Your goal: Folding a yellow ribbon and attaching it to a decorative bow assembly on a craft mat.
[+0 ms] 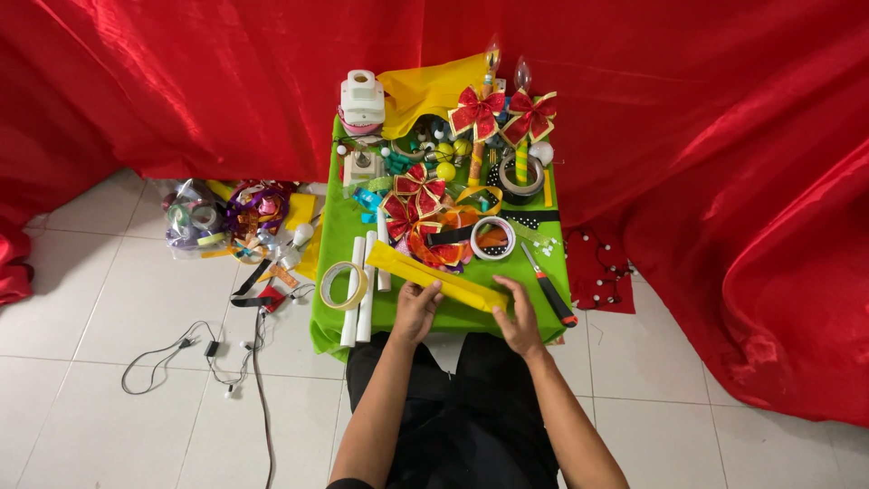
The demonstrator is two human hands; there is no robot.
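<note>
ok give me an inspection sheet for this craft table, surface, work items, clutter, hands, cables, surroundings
Surface: small table under a green cloth, crowded toward the back.
Work items: long yellow strip lying slantwise at the near edge, both hands on it.
Clutter: two white tubes, tape roll, utility knife, red bows, second tape ring, small balls, yellow cloth.
Hands: left hand flat on the strip's middle; right hand at its right end; neither grips it.
Cables: black cable looping on the floor left of the table.
Surroundings: white tiled floor, red drape behind, pile of ribbon spools at left.
</note>
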